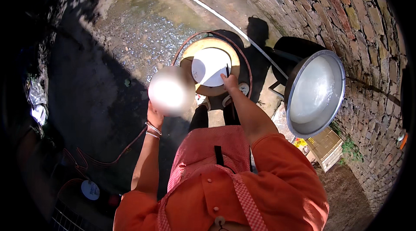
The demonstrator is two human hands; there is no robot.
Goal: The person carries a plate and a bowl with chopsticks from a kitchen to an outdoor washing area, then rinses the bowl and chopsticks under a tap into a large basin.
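My left hand [156, 115] grips the lower edge of a round white thing [172, 90], blurred and glaring in the sun, so I cannot tell whether it is a plate or a bowl. To its right, on the ground in front of my feet, stands a round yellow-rimmed tub [236, 59] with a bright white round surface [211, 64] inside. Over the tub's right side my right hand [231, 82] is closed around a thin dark stick-like thing [227, 70], which points away from me. Its lower end is hidden by my fingers.
At the right a large metal basin [294, 101] of cloudy liquid stands raised beside a stone wall [346, 9]. A reddish hose [248, 64] curves around the tub. A pale pipe [203, 4] crosses the ground behind. A wooden crate [327, 146] lies below the basin.
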